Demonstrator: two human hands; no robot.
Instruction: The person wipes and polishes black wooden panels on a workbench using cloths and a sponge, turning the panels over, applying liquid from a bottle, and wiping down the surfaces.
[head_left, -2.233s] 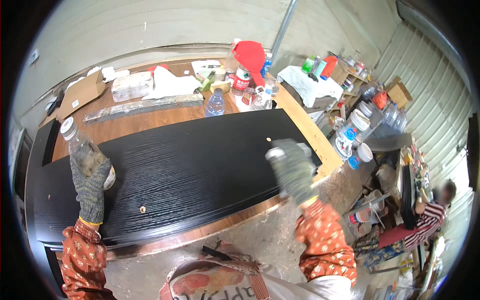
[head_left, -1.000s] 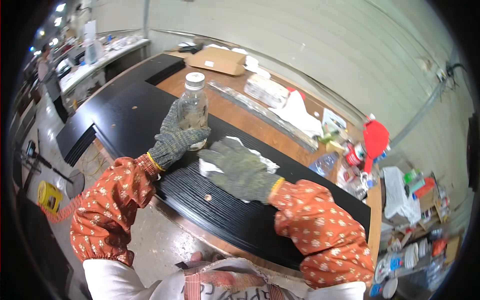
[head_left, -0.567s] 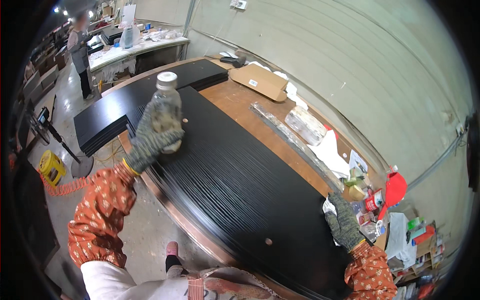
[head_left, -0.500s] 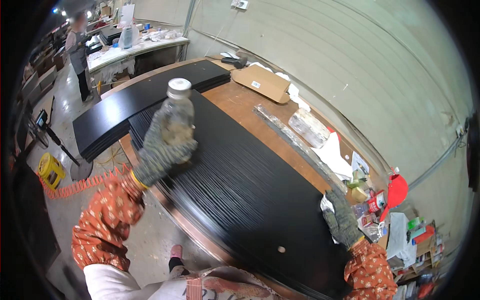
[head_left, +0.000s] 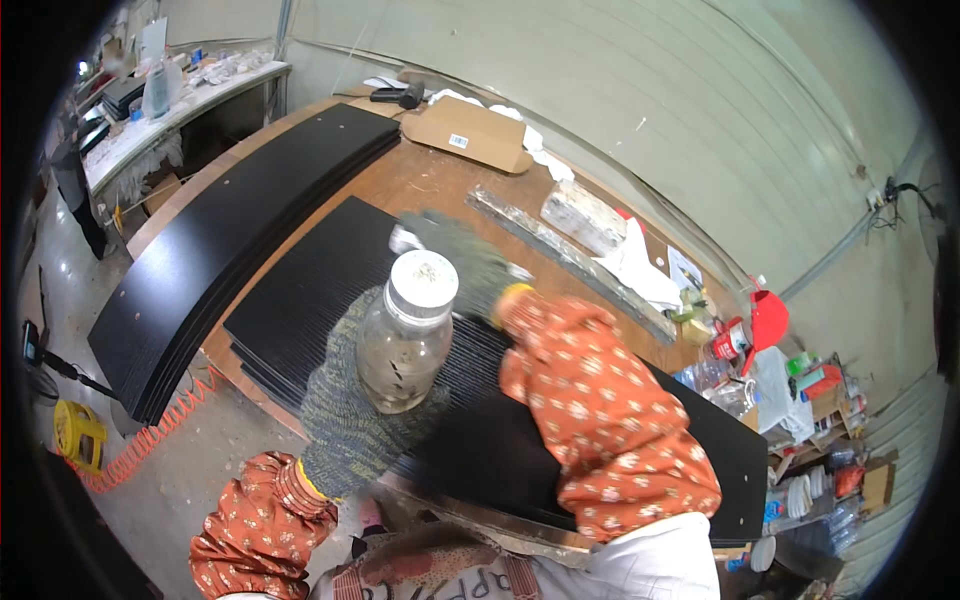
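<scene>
A clear bottle [head_left: 400, 350] with a white lid stands upright in my left hand [head_left: 345, 425], whose gloved fingers wrap around it over the near side of the black panels. Some cloudy matter shows inside the bottle. My right hand [head_left: 455, 255], in a grey knit glove, lies behind the bottle at the far part of the top panel. A white wad [head_left: 403, 240], cloth or paper, pokes out from under its fingers, which are slightly blurred. Beneath both hands is a stack of black grooved panels [head_left: 290, 285] with a curved edge.
To the left lies another stack of curved black panels [head_left: 240, 200]. Along the wall are a cardboard piece [head_left: 465, 135], a long metal bar [head_left: 570, 262], a pale block [head_left: 585, 218], white cloths [head_left: 640, 270] and a red cap [head_left: 768, 320]. A yellow bucket [head_left: 80, 435] stands on the floor.
My right hand has swept from the right end of the panel to its far left part with the white wad. The bottle in my left hand has come nearer and to the right. The view has shifted.
</scene>
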